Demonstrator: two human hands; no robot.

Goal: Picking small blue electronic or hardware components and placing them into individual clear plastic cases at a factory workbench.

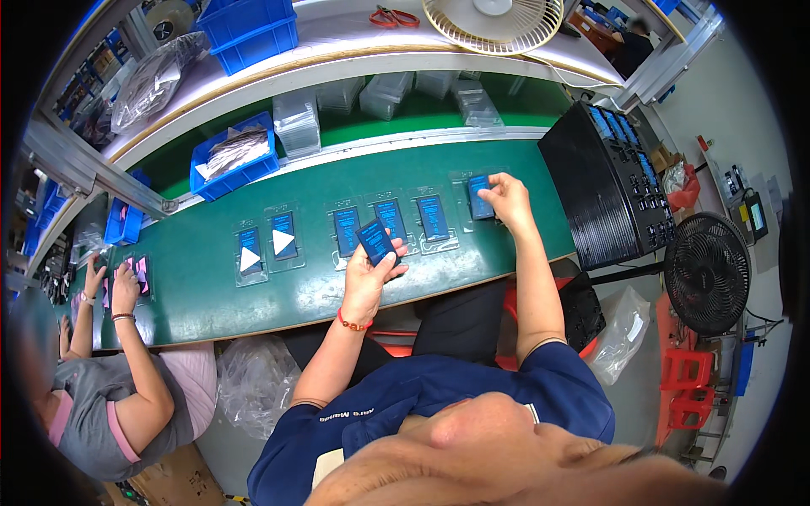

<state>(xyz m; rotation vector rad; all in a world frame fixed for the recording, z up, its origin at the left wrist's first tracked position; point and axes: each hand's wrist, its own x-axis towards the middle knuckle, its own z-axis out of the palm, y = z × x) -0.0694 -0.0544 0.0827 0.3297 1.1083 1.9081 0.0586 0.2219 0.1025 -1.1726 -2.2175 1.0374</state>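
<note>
Blue card (481,196) half under right hand (506,199)

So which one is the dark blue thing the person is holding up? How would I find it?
Find the long green belt running across the bench. A row of clear trays lies along it, each with a dark blue flat pack inside. The pack you want is the only one lifted off the belt and tilted, gripped in the left hand in front of the row.
</note>
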